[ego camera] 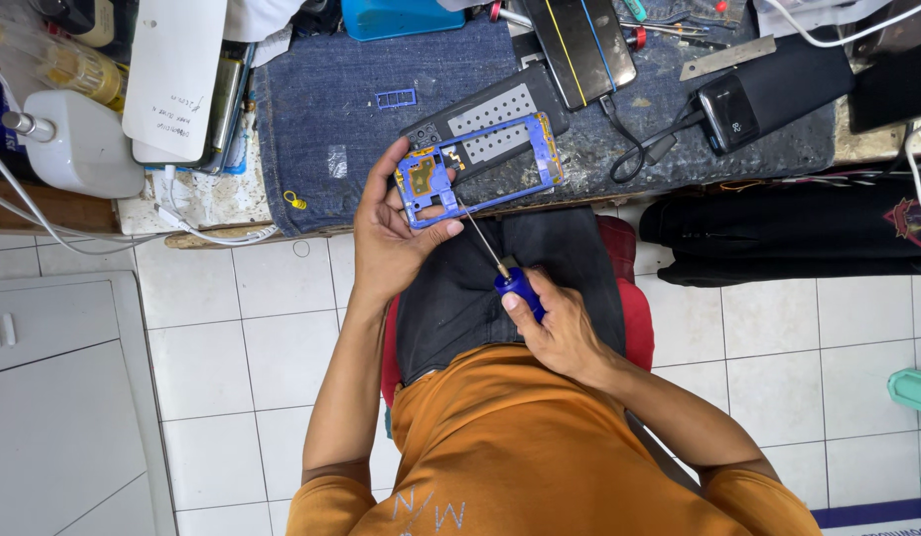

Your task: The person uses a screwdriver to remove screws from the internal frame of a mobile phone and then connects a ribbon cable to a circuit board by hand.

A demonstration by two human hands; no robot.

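Blue plastic phone mid-frame point(477, 167) already stripped from handset, held in left hand point(396, 233).
Right hand point(557, 333) grips blue-handled screwdriver point(500, 263), tip at frame; screw work apparently unfinished.

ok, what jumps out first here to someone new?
The blue phone frame, gripped by the left hand at the edge of the denim-covered bench. Next, the right hand over the lap, holding a blue-handled screwdriver with its tip at the frame. Then the orange shirt filling the bottom.
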